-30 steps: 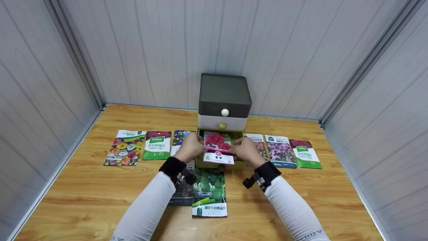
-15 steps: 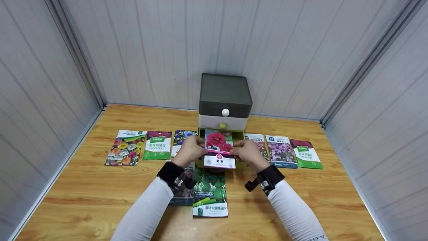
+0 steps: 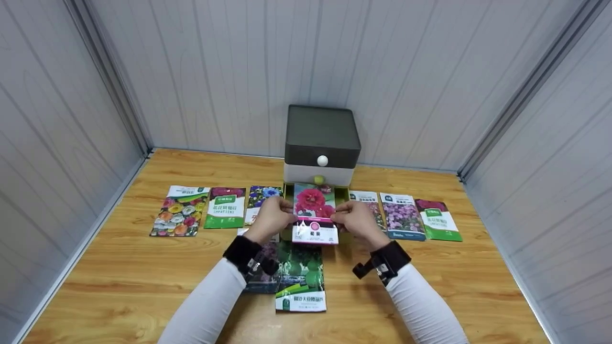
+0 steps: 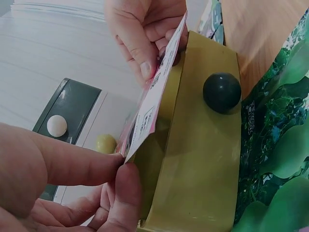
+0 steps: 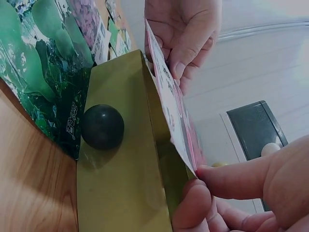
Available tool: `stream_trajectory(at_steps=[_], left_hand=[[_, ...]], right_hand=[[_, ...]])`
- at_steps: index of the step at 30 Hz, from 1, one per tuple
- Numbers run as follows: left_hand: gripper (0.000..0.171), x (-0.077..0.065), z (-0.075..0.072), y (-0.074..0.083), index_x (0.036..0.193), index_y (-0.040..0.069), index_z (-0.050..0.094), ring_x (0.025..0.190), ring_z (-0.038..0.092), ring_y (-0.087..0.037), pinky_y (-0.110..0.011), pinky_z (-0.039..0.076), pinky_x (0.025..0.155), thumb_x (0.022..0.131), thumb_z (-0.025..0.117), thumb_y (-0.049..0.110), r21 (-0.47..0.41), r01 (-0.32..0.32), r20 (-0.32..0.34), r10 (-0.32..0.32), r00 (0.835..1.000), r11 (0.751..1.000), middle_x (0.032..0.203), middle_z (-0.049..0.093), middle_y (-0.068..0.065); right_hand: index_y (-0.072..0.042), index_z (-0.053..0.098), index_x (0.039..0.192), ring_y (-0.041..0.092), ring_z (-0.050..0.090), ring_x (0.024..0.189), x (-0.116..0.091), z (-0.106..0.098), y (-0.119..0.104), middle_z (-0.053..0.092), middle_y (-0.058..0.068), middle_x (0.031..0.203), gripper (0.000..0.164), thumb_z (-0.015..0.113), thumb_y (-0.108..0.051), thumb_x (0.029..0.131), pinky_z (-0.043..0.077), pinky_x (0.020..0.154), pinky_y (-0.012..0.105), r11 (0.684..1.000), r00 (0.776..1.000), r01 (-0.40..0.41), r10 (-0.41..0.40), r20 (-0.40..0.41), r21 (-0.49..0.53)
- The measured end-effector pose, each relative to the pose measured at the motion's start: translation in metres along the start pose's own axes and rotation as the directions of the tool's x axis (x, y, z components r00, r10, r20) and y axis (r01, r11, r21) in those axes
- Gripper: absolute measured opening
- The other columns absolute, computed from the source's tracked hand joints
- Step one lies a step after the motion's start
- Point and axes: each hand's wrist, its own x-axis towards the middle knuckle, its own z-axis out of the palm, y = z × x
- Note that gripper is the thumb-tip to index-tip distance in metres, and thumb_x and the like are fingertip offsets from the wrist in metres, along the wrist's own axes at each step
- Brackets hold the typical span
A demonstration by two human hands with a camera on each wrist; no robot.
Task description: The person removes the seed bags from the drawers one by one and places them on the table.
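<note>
A seed packet (image 3: 314, 205) with a large pink-red flower and a white lower band is held above the pulled-out bottom drawer (image 4: 203, 145). My left hand (image 3: 272, 217) pinches its left edge between thumb and forefinger. Its right edge is pinched the same way by my right hand (image 3: 359, 220). In both wrist views the packet tilts over the drawer's olive-yellow front, which bears a dark round knob (image 5: 102, 126). Most of the drawer's inside is hidden by the packet.
The drawer box (image 3: 322, 129) has a dark top and a pale middle drawer (image 3: 301, 174). A green seed packet (image 3: 301, 282) lies before it, overlapping a purple-flowered packet (image 3: 263, 272). Several packets lie in rows at left (image 3: 179, 212) and right (image 3: 402, 216).
The pink-flowered packet has come slightly toward me and now covers more of the drawer front. Both hands have moved along with it, still pinching its sides.
</note>
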Motion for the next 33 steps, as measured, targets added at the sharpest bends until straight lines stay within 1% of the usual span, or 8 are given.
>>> stream_trajectory(at_steps=[3, 9, 11, 14, 18, 21, 25, 33], left_hand=[[0.03, -0.004, 0.0, 0.001, 0.12, -0.014, 0.072, 0.079, 0.068, -0.019, -0.041, 0.067, 0.078, 0.091, 0.074, -0.012, 0.029, -0.019, 0.002, 0.019, 1.0, 0.999, 0.101, 0.071, -0.014], [0.028, -0.012, 0.005, 0.004, 0.118, -0.01, 0.071, 0.085, 0.068, -0.021, -0.031, 0.063, 0.071, 0.091, 0.076, -0.008, 0.063, -0.044, 0.0, 0.044, 0.999, 0.997, 0.102, 0.071, -0.014], [0.027, -0.015, 0.008, 0.004, 0.118, -0.008, 0.069, 0.088, 0.068, -0.023, -0.032, 0.063, 0.072, 0.092, 0.076, -0.008, 0.062, -0.043, 0.004, 0.043, 0.999, 0.997, 0.104, 0.071, -0.014], [0.028, -0.02, 0.013, 0.004, 0.119, -0.007, 0.067, 0.092, 0.068, -0.024, -0.034, 0.064, 0.075, 0.092, 0.076, -0.008, 0.054, -0.052, 0.017, 0.051, 0.999, 0.997, 0.106, 0.069, -0.015], [0.031, -0.027, 0.021, 0.002, 0.121, -0.01, 0.065, 0.092, 0.067, -0.025, -0.039, 0.067, 0.079, 0.091, 0.074, -0.011, -0.002, -0.051, 0.044, 0.051, 0.998, 0.999, 0.108, 0.068, -0.017], [0.033, -0.032, 0.026, 0.0, 0.123, -0.011, 0.063, 0.087, 0.069, -0.025, -0.044, 0.068, 0.081, 0.092, 0.074, -0.012, -0.033, -0.037, 0.069, 0.04, 0.997, 0.999, 0.109, 0.067, -0.018], [0.034, -0.039, 0.032, -0.003, 0.123, -0.011, 0.062, 0.082, 0.07, -0.024, -0.048, 0.068, 0.081, 0.092, 0.075, -0.011, -0.021, -0.039, 0.098, 0.04, 0.994, 0.999, 0.109, 0.068, -0.019], [0.033, -0.054, 0.041, -0.008, 0.121, -0.009, 0.063, 0.083, 0.069, -0.023, -0.038, 0.067, 0.075, 0.091, 0.077, -0.008, 0.006, -0.048, 0.143, 0.047, 0.989, 0.999, 0.107, 0.068, -0.017]], right_hand=[[0.005, 0.076, 0.118, 0.022, 0.069, 0.074, -0.004, -0.002, 0.001, 0.076, 0.013, 0.098, 0.022, 0.081, -0.006, 0.098, 0.066, 0.072, 0.043, 1.0, 1.0, 0.004, -0.004, -0.015, 0.011], [0.006, 0.076, 0.118, 0.023, 0.069, 0.071, -0.014, -0.008, 0.004, 0.077, 0.014, 0.096, 0.022, 0.08, -0.001, 0.097, 0.065, 0.069, 0.041, 0.998, 0.999, 0.038, -0.037, -0.019, 0.054], [0.005, 0.076, 0.115, 0.023, 0.068, 0.07, -0.018, -0.01, 0.005, 0.076, 0.013, 0.092, 0.019, 0.08, -0.001, 0.097, 0.064, 0.066, 0.039, 0.998, 0.999, 0.046, -0.045, -0.023, 0.051], [0.005, 0.076, 0.112, 0.025, 0.069, 0.07, -0.024, -0.014, 0.008, 0.075, 0.012, 0.089, 0.017, 0.081, -0.001, 0.097, 0.065, 0.065, 0.04, 0.997, 0.998, 0.049, -0.048, -0.032, 0.051], [0.006, 0.075, 0.115, 0.028, 0.07, 0.074, -0.033, -0.02, 0.015, 0.075, 0.013, 0.091, 0.021, 0.081, -0.001, 0.096, 0.066, 0.068, 0.041, 0.996, 0.999, 0.046, -0.044, -0.029, 0.075], [0.007, 0.073, 0.116, 0.024, 0.07, 0.073, -0.04, -0.023, 0.021, 0.075, 0.013, 0.094, 0.023, 0.081, 0.001, 0.096, 0.064, 0.067, 0.035, 0.993, 0.999, 0.041, -0.04, -0.014, 0.111], [0.008, 0.071, 0.116, 0.019, 0.067, 0.07, -0.05, -0.027, 0.029, 0.075, 0.013, 0.093, 0.024, 0.081, 0.001, 0.095, 0.061, 0.063, 0.03, 0.991, 0.999, 0.038, -0.039, 0.01, 0.128], [0.008, 0.07, 0.117, 0.021, 0.069, 0.072, -0.065, -0.034, 0.043, 0.076, 0.013, 0.093, 0.024, 0.08, -0.004, 0.099, 0.063, 0.066, 0.034, 0.994, 0.997, 0.031, -0.039, 0.074, 0.106]])
